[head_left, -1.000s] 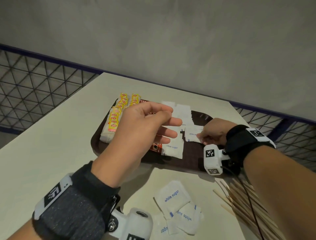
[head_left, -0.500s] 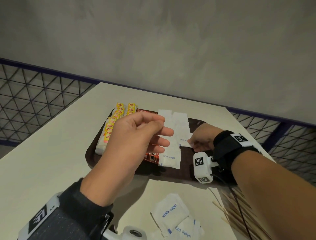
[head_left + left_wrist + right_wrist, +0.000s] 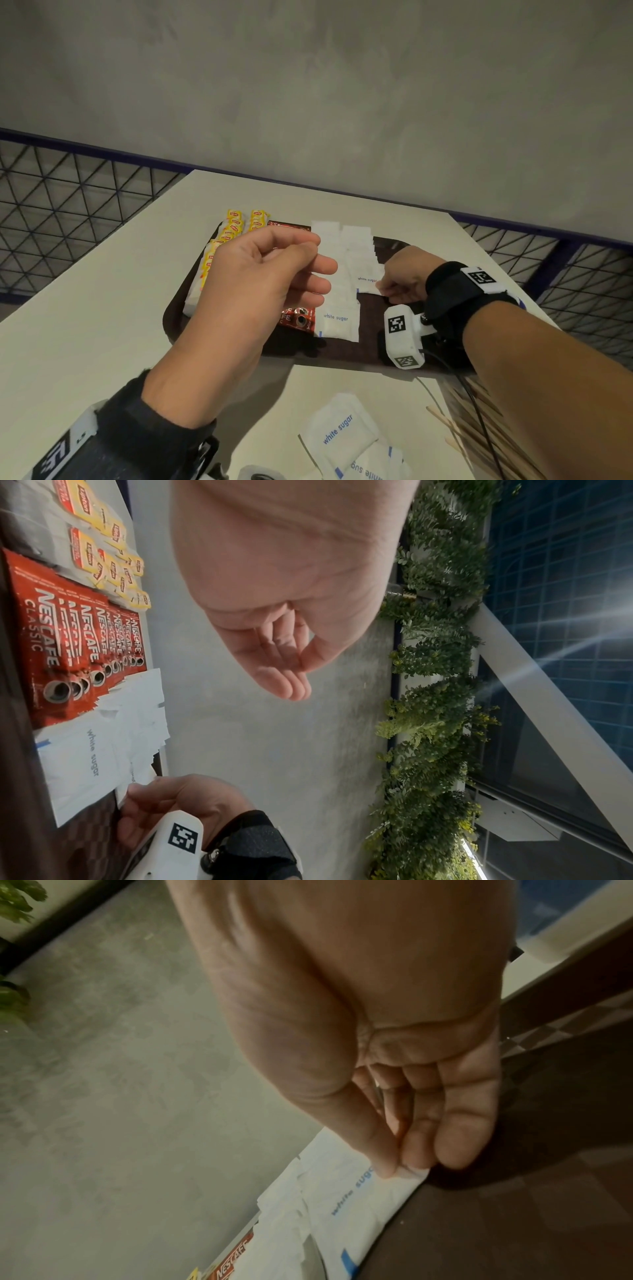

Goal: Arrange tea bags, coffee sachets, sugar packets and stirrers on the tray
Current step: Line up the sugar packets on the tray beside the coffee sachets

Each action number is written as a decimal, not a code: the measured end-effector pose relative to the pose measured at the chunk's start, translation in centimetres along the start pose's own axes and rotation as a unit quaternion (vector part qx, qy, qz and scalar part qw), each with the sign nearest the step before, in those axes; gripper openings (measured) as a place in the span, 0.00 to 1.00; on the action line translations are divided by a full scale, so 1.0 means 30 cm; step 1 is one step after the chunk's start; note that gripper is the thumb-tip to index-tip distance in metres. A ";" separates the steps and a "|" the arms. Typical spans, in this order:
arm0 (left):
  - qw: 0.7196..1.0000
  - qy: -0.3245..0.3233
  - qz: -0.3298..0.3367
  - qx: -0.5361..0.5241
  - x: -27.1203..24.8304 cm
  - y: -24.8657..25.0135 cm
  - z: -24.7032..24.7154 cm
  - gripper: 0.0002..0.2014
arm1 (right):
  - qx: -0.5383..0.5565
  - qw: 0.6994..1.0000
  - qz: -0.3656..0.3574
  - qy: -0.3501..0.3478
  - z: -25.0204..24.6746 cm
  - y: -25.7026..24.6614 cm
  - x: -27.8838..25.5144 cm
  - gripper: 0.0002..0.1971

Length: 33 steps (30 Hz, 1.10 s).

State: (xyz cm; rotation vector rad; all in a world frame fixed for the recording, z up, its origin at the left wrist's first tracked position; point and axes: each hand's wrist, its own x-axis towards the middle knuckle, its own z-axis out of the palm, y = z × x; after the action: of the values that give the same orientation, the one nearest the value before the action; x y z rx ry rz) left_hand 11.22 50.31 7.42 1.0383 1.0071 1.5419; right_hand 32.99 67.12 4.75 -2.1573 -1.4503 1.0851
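Brown tray on pale table. On tray, left to right: yellow tea bags, red coffee sachets, white sugar packets. Right hand low over tray, thumb and fingertips pinching edge of sugar packet. Left hand raised above tray, fingers loosely curled, holding nothing. Loose sugar packets and wooden stirrers on table near tray.
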 end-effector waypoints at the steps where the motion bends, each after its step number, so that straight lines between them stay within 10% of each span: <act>1: 1.000 -0.001 0.000 -0.002 0.000 0.000 0.001 0.05 | -0.006 1.000 0.000 -0.002 -0.001 0.001 -0.004 0.11; 9: 1.000 -0.002 0.001 -0.008 -0.003 0.005 0.008 0.05 | -0.087 0.993 -0.072 0.034 -0.017 -0.016 -0.069 0.17; 13: 1.000 -0.005 0.003 0.004 -0.006 0.008 0.007 0.05 | -0.255 0.934 -0.229 0.097 -0.048 -0.029 -0.207 0.15; 18: 1.000 -0.004 0.007 0.029 -0.013 0.011 0.005 0.05 | -0.314 0.876 -0.342 -0.131 -0.017 0.033 -0.507 0.13; 22: 0.999 -0.003 0.006 0.040 -0.023 0.014 0.009 0.04 | -0.441 0.804 -0.352 -0.187 0.041 0.124 -0.617 0.33; 25: 0.999 -0.007 0.006 0.051 -0.027 0.013 0.010 0.04 | -0.448 0.803 -0.343 -0.193 0.078 0.177 -0.623 0.40; 33: 0.998 -0.007 -0.001 0.064 -0.024 0.006 0.008 0.04 | -0.346 0.853 -0.355 -0.164 0.125 0.223 -0.606 0.18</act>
State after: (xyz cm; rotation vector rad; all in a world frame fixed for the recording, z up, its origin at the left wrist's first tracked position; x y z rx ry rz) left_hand 11.50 49.60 7.55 1.1360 1.1084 1.4817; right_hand 31.00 47.50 5.54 -1.5093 -2.8308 0.7083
